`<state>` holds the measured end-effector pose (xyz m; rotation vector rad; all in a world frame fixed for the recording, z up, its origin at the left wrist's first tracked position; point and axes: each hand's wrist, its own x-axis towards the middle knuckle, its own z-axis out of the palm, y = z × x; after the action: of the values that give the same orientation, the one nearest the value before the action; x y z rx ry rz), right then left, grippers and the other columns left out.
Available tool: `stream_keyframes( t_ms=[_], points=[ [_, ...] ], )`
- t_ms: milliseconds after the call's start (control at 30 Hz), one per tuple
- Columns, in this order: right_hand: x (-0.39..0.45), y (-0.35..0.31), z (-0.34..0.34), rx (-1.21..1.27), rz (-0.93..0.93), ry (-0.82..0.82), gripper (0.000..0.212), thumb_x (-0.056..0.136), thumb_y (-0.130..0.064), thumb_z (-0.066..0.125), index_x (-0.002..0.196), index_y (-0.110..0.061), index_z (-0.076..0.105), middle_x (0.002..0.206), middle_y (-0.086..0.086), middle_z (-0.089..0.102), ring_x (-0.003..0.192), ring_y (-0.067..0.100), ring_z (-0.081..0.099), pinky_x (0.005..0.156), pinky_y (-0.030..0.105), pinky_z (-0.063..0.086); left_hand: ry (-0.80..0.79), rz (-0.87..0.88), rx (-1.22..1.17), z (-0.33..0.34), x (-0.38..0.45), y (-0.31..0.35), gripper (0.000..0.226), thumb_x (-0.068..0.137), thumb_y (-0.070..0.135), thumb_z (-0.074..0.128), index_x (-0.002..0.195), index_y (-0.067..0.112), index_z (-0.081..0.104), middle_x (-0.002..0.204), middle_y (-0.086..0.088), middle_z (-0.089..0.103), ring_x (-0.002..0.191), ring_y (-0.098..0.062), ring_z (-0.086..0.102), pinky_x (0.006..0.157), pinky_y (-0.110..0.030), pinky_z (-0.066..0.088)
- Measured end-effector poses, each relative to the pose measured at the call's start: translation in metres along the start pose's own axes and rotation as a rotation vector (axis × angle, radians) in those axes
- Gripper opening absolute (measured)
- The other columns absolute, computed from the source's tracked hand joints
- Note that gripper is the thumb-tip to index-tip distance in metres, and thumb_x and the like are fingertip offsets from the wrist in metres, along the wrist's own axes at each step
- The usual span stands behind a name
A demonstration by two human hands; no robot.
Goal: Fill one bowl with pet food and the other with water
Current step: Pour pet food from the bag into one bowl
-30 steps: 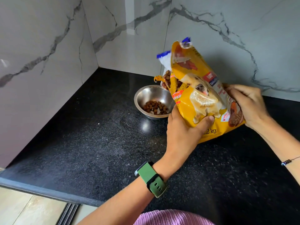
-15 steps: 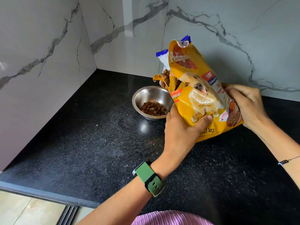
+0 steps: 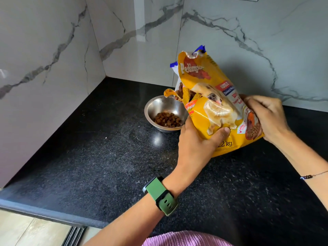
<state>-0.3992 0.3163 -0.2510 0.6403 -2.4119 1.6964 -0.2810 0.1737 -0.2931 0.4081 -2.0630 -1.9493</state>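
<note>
A yellow pet food bag (image 3: 209, 96) stands tilted on the black counter, its torn opening facing left over a steel bowl (image 3: 160, 107). Brown kibble (image 3: 167, 119) covers part of the bowl's bottom, and more kibble shows inside the bag's opening. My left hand (image 3: 197, 146) grips the bag's lower front, thumb across it. My right hand (image 3: 268, 116) grips the bag's right side near its base. Only one bowl is in view.
The black granite counter (image 3: 99, 166) fills a corner between marble walls (image 3: 44, 68). Its front edge runs along the lower left, with floor tiles (image 3: 23, 229) below. A green watch (image 3: 161, 196) is on my left wrist.
The bag has been tipped back a little more upright, its top rising away from the bowl. Both hands keep their grip. The kibble in the bowl looks unchanged.
</note>
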Motion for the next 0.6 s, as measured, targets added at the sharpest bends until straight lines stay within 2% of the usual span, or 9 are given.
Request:
stream_keyframes(
  t_ms=[67,167,233,300,400,500,567,600],
  points=[
    [-0.001,-0.001,0.002,0.01,0.011,-0.011,0.023,0.077,-0.034,0.054,0.071,-0.045,0.073,0.074,-0.023,0.071,0.073,-0.001,0.066,0.07,0.025,0.053,-0.012,0.001,0.0,-0.002,0.001,0.0,0.093,0.048,0.067,0.068,0.13,0.027,0.047,0.123,0.005,0.062,0.115,-0.014,0.058,0.097,-0.041,0.049],
    [-0.002,0.008,0.003,-0.034,0.046,-0.016,0.017,0.076,-0.036,0.056,0.072,-0.033,0.073,0.069,-0.02,0.071,0.069,0.0,0.066,0.075,0.034,0.052,-0.042,-0.062,-0.053,-0.004,-0.001,-0.005,0.081,0.056,0.056,0.075,0.127,0.025,0.051,0.12,0.006,0.064,0.111,-0.012,0.061,0.097,-0.04,0.05],
    [-0.005,0.013,0.004,-0.055,0.046,-0.021,0.015,0.077,-0.033,0.055,0.079,-0.031,0.071,0.07,-0.016,0.071,0.075,0.008,0.067,0.079,0.041,0.053,-0.057,-0.076,-0.052,-0.004,-0.004,-0.008,0.076,0.06,0.053,0.074,0.127,0.025,0.052,0.12,0.007,0.065,0.111,-0.011,0.061,0.097,-0.04,0.05],
    [-0.008,0.014,0.004,-0.049,0.058,-0.019,0.016,0.075,-0.038,0.056,0.077,-0.034,0.071,0.071,-0.016,0.071,0.077,0.011,0.067,0.081,0.043,0.053,-0.067,-0.087,-0.05,-0.003,-0.004,-0.007,0.078,0.06,0.053,0.074,0.128,0.025,0.051,0.121,0.007,0.064,0.112,-0.012,0.06,0.098,-0.04,0.05],
    [-0.008,0.011,0.002,-0.029,0.053,-0.001,0.02,0.076,-0.038,0.055,0.07,-0.041,0.073,0.071,-0.02,0.071,0.071,0.003,0.067,0.076,0.036,0.054,-0.059,-0.07,-0.041,-0.003,-0.004,-0.001,0.083,0.055,0.058,0.073,0.128,0.025,0.05,0.122,0.006,0.063,0.113,-0.013,0.06,0.098,-0.04,0.049],
    [-0.006,-0.002,0.0,0.034,-0.005,0.03,0.026,0.079,-0.031,0.054,0.07,-0.045,0.073,0.07,-0.022,0.071,0.069,-0.001,0.066,0.067,0.021,0.054,-0.032,-0.005,-0.002,-0.002,-0.004,0.004,0.093,0.048,0.067,0.067,0.13,0.027,0.047,0.125,0.006,0.061,0.116,-0.013,0.058,0.098,-0.04,0.049],
    [-0.004,-0.005,-0.001,0.038,-0.016,0.022,0.026,0.08,-0.024,0.053,0.074,-0.037,0.075,0.068,-0.024,0.069,0.067,-0.005,0.065,0.063,0.014,0.052,-0.029,-0.005,-0.009,-0.001,-0.003,0.004,0.092,0.048,0.067,0.068,0.129,0.027,0.048,0.123,0.006,0.062,0.115,-0.013,0.058,0.098,-0.039,0.049],
    [-0.003,-0.004,-0.002,0.013,-0.013,0.022,0.021,0.081,-0.023,0.055,0.082,-0.032,0.074,0.066,-0.022,0.069,0.065,-0.006,0.064,0.062,0.014,0.051,-0.036,-0.024,-0.025,-0.001,-0.002,0.003,0.089,0.049,0.065,0.07,0.128,0.027,0.049,0.122,0.007,0.063,0.113,-0.012,0.059,0.097,-0.039,0.05]
  ],
)
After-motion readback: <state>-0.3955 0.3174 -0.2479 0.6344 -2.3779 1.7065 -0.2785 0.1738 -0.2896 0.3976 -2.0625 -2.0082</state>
